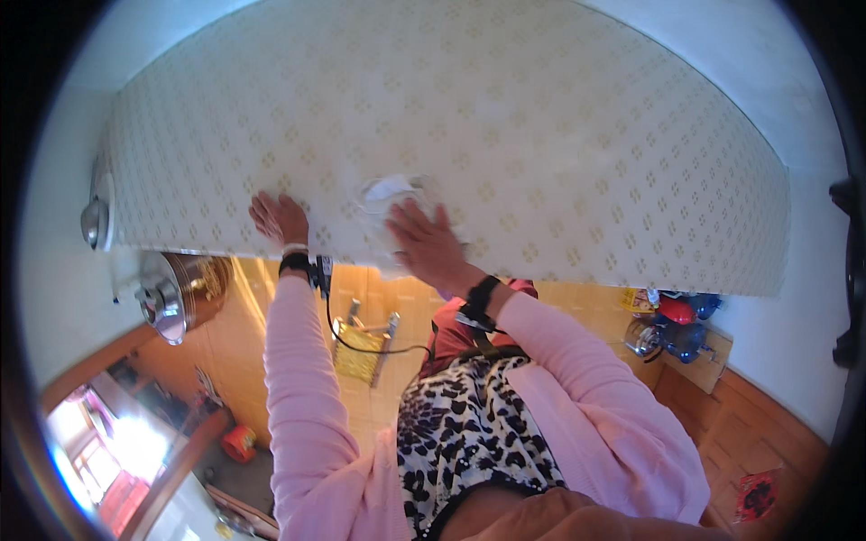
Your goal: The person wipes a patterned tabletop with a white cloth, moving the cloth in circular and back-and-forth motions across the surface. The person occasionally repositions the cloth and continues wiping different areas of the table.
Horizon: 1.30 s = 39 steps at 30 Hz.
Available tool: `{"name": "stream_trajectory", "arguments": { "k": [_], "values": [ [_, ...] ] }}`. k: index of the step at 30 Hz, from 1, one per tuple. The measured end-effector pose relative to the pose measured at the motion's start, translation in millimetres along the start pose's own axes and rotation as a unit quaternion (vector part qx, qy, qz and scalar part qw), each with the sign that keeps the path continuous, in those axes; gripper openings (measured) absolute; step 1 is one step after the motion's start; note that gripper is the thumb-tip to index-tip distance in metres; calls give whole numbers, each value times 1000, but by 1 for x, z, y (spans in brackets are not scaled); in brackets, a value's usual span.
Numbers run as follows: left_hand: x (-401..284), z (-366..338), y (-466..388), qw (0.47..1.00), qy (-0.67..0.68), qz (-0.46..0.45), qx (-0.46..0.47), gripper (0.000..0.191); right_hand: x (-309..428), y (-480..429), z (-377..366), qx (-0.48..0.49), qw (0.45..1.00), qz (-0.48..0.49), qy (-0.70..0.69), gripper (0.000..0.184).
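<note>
In front of me spreads a wide raised surface under a pale cover (528, 135) with a small gold flower pattern. My right hand (429, 243) presses a crumpled white cloth (392, 187) onto this cover near its front edge. The fingers lie nearly flat over the cloth, and the palm hides part of it. Left of the cloth, my left hand (279, 218) rests on the cover with its fingers loosely apart and nothing in it.
Below the front edge, a small stool with a yellow woven seat (355, 348) stands on the floor. At left is a large metal-lidded pot (166, 304); a metal bowl (95, 223) sits by the cover's left end. Plastic bottles (683, 338) stand at right. A cable (365, 350) hangs from my left wrist.
</note>
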<state>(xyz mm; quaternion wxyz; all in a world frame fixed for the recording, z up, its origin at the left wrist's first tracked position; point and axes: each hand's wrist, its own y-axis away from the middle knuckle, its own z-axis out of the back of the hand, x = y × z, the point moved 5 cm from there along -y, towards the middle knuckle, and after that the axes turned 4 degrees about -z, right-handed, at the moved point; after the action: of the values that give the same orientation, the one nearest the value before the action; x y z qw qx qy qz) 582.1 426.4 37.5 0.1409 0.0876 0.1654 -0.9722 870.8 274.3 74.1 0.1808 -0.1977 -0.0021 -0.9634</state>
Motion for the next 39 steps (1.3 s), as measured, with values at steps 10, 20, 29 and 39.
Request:
{"name": "stream_trajectory", "arguments": {
  "k": [10,20,29,39],
  "values": [
    [-12,6,2,999,-34,0,-31,57,-295,158,98,-99,807,-535,232,66],
    [-20,13,-2,1000,-24,17,0,56,-246,-151,46,-178,918,-263,239,46],
    [-16,9,0,999,-37,17,7,56,-80,-136,17,-6,998,50,26,60],
    [-17,12,0,999,-30,7,14,56,-454,159,129,-100,722,-650,216,73]
  ]
}}
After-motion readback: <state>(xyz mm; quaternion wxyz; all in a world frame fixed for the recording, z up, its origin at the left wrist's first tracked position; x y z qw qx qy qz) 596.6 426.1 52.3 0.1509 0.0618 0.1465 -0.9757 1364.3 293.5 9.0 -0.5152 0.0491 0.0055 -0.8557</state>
